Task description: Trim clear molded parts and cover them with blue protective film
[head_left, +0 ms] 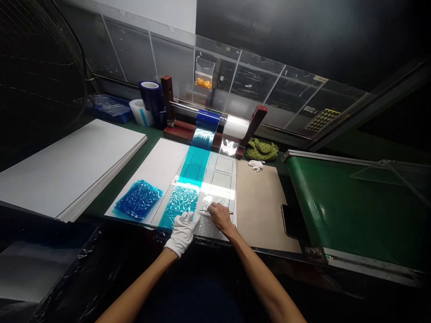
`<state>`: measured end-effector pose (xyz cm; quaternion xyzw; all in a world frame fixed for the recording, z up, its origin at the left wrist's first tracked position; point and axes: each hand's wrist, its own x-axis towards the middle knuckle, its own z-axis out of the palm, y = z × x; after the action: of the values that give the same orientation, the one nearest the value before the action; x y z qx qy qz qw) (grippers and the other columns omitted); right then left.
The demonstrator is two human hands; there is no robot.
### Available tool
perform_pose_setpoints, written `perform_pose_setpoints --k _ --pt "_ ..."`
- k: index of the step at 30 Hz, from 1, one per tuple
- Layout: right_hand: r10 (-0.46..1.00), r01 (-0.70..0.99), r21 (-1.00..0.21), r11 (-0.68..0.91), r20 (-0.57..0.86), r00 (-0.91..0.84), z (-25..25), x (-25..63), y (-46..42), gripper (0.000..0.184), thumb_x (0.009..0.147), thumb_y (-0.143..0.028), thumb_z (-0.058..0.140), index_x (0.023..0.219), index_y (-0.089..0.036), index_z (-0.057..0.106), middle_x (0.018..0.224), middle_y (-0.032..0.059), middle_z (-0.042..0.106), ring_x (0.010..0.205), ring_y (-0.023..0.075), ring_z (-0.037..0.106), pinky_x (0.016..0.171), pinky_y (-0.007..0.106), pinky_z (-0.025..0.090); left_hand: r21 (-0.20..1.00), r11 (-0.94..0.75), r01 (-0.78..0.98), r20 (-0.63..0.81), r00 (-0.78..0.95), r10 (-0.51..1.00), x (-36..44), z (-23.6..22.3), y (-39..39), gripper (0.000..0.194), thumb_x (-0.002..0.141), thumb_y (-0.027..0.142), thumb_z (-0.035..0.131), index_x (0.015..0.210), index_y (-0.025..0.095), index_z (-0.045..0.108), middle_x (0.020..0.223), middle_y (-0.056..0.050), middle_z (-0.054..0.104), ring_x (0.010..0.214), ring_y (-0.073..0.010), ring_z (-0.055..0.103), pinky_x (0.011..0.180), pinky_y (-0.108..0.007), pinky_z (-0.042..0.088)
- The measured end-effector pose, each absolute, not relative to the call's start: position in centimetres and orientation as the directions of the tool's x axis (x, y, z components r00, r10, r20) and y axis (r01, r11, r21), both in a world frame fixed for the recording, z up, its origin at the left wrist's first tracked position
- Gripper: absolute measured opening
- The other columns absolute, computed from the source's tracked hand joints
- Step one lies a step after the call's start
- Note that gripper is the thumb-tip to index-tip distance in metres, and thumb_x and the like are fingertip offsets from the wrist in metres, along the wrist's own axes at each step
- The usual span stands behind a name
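Observation:
My left hand [183, 231] wears a white glove and rests, fingers stretched out, on the lower end of a strip of translucent blue film [193, 172]. Closed around a slim pointed tool [203, 211] is my bare right hand [220, 215], low over the clear film [215, 197]; the tool's tip points left, towards the blue strip, and its exact kind is too small to make out. Both films come off rolls on a stand: a blue roll [208, 119] and a clear roll [236, 127]. Outlined rounded rectangles show beneath them. Left of the strip lies a stack of cut blue film sheets [138, 199].
A stack of white boards [74, 166] lies at left. Spare rolls [150, 96] stand behind, beside the wooden stand [168, 103]. To the right are a brown board [261, 206], a phone [289, 220], a green dotted cloth item [261, 149] and a green conveyor belt [357, 211].

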<state>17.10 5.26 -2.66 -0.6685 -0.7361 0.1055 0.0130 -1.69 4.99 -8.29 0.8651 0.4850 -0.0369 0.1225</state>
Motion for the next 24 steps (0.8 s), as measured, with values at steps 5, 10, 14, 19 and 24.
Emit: perform_pose_setpoints --k 5,10,14,19,24 --pt "0.978 0.984 -0.150 0.100 -0.169 -0.125 -2.5 17.5 5.4 0.031 0.096 -0.017 0.035 0.088 -0.021 0.065 0.089 0.0031 0.064 0.078 0.0143 0.054 0.054 0.023 0.024 0.161 -0.507 0.847 -0.177 0.530 0.829 -2.0 -8.7 4.9 0.064 0.074 0.007 0.044 0.131 0.036 0.048 0.138 -0.007 0.047 0.127 -0.0359 0.038 0.095 -0.053 0.030" --pt "0.970 0.992 -0.124 0.017 -0.237 -0.047 -1.8 21.2 3.4 0.032 0.095 -0.018 0.035 0.086 -0.021 0.065 0.089 0.0037 0.065 0.078 0.0144 0.055 0.055 0.023 0.026 0.174 -0.518 0.837 -0.110 0.539 0.835 -2.4 -8.8 5.0 0.063 0.074 0.008 0.046 0.130 0.038 0.049 0.137 -0.008 0.048 0.125 -0.0349 0.039 0.098 -0.052 0.024" --pt "0.958 0.987 -0.119 -0.110 -0.278 0.074 -0.5 25.2 0.3 0.030 0.093 -0.018 0.038 0.084 -0.021 0.067 0.091 0.0064 0.066 0.084 0.0173 0.058 0.059 0.024 0.030 0.196 -0.539 0.819 -0.032 0.554 0.832 -2.8 -7.1 4.3 0.054 0.076 0.017 0.050 0.127 0.034 0.053 0.134 -0.008 0.050 0.122 -0.0331 0.041 0.097 -0.049 0.024" --pt "0.914 0.929 -0.210 -0.304 -0.338 0.223 -0.3 26.8 -4.6 0.021 0.087 -0.024 0.048 0.093 -0.022 0.068 0.094 0.0038 0.068 0.087 0.0177 0.061 0.068 0.024 0.036 0.212 -0.595 0.776 0.061 0.597 0.800 -3.0 -5.8 2.2 0.051 0.078 0.050 0.056 0.120 0.021 0.060 0.123 -0.017 0.055 0.117 -0.0366 0.043 0.096 -0.052 0.024" --pt "0.864 0.822 -0.358 -0.442 -0.417 0.283 -2.0 24.7 -7.8 0.020 0.082 -0.028 0.054 0.093 -0.022 0.069 0.095 0.0035 0.070 0.090 0.0187 0.062 0.075 0.025 0.040 0.220 -0.697 0.683 0.096 0.695 0.712 -2.6 -7.5 1.0 0.053 0.070 0.049 0.069 0.112 0.018 0.063 0.116 -0.017 0.060 0.112 -0.0347 0.048 0.095 -0.049 0.027"
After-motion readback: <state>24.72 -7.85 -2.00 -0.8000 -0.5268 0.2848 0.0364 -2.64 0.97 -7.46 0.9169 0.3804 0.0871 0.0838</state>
